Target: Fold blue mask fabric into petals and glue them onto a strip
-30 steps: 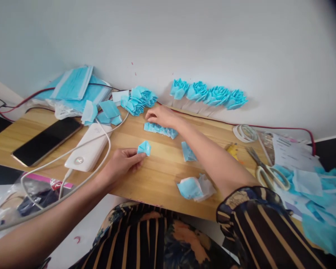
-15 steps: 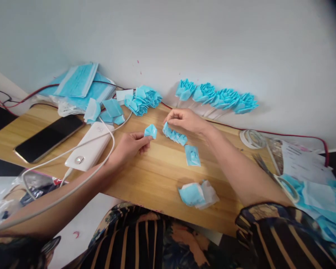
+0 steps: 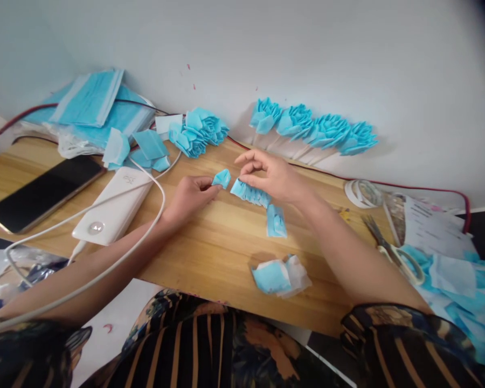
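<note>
My left hand [image 3: 194,195] pinches a small folded blue fabric petal [image 3: 222,178] between thumb and fingers, a little above the wooden tabletop. Close by on the right, my right hand [image 3: 267,173] hovers over a row of similar folded petals [image 3: 251,194]. Its fingers are spread, with the thumb tip at the row's left end; whether it touches is hard to see. Just below the row lies a flat blue square [image 3: 276,221] with a small folded piece on it. Nearer to me rests a blue and white fabric bundle [image 3: 272,276].
Finished blue fabric flowers on sticks [image 3: 313,126] lean against the wall, with more flowers [image 3: 200,132] at left. Masks [image 3: 91,102], a phone [image 3: 44,191] and a white power bank [image 3: 111,207] lie left; its cable crosses my left forearm. Scissors [image 3: 392,250] and tape [image 3: 362,194] lie right.
The fingers of my right hand have spread from a pinch at the row's end. My left hand has brought its petal closer to the row. The camera view has shifted slightly.
</note>
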The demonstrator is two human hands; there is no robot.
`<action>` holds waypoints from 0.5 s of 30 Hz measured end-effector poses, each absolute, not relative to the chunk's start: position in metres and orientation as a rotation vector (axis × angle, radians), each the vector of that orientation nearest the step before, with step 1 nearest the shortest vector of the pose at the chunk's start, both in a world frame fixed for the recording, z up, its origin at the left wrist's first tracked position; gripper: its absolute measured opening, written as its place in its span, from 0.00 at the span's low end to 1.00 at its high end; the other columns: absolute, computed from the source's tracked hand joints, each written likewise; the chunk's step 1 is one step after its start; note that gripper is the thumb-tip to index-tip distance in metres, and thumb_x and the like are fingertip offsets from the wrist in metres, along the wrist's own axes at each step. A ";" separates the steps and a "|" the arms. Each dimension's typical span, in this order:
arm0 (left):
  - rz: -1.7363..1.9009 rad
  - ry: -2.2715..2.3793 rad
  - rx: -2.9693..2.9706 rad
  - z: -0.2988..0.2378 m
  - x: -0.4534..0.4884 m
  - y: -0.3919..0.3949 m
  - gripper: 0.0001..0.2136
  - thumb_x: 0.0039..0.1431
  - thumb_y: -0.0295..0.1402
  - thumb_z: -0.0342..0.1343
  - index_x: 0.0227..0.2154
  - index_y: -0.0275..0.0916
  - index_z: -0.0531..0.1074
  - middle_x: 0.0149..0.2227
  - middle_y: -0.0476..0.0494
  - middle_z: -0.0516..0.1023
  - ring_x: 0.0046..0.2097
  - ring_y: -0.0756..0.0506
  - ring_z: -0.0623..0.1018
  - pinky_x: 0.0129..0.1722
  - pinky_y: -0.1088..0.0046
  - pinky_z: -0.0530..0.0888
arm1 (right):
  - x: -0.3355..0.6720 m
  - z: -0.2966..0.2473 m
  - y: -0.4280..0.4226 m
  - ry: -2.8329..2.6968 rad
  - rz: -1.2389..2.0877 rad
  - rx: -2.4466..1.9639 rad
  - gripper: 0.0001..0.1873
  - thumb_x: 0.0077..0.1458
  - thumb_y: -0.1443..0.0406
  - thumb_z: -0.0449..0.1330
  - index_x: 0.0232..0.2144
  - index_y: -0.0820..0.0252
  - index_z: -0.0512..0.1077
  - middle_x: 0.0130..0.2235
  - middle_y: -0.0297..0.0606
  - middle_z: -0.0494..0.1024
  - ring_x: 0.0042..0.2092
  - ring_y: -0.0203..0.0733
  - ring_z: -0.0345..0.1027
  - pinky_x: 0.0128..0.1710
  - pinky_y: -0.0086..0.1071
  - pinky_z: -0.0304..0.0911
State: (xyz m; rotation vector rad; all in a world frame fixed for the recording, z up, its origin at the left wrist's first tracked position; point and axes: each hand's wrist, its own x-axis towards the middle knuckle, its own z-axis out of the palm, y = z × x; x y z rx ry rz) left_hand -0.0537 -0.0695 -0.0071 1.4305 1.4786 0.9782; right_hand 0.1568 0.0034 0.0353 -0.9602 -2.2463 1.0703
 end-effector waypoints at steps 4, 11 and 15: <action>0.980 1.440 1.409 -0.006 -0.053 -0.070 0.15 0.56 0.37 0.56 0.17 0.38 0.63 0.19 0.54 0.61 0.23 0.54 0.58 0.24 0.74 0.53 | 0.152 0.033 0.003 -2.234 1.036 -0.943 0.17 0.55 0.62 0.63 0.48 0.59 0.71 0.34 0.33 0.78 0.35 0.36 0.72 0.37 0.32 0.64; 0.985 1.416 1.414 -0.006 -0.053 -0.069 0.15 0.56 0.36 0.56 0.17 0.38 0.63 0.19 0.53 0.62 0.23 0.54 0.59 0.23 0.74 0.53 | 0.143 0.030 0.002 -2.225 0.986 -0.926 0.17 0.55 0.64 0.63 0.47 0.58 0.71 0.33 0.30 0.76 0.35 0.35 0.70 0.39 0.32 0.64; 1.002 1.408 1.428 -0.007 -0.054 -0.069 0.15 0.55 0.36 0.55 0.17 0.38 0.63 0.18 0.54 0.62 0.23 0.54 0.59 0.23 0.74 0.53 | 0.141 0.028 0.002 -2.212 0.992 -0.897 0.17 0.54 0.64 0.63 0.47 0.57 0.70 0.31 0.29 0.75 0.34 0.35 0.69 0.38 0.32 0.63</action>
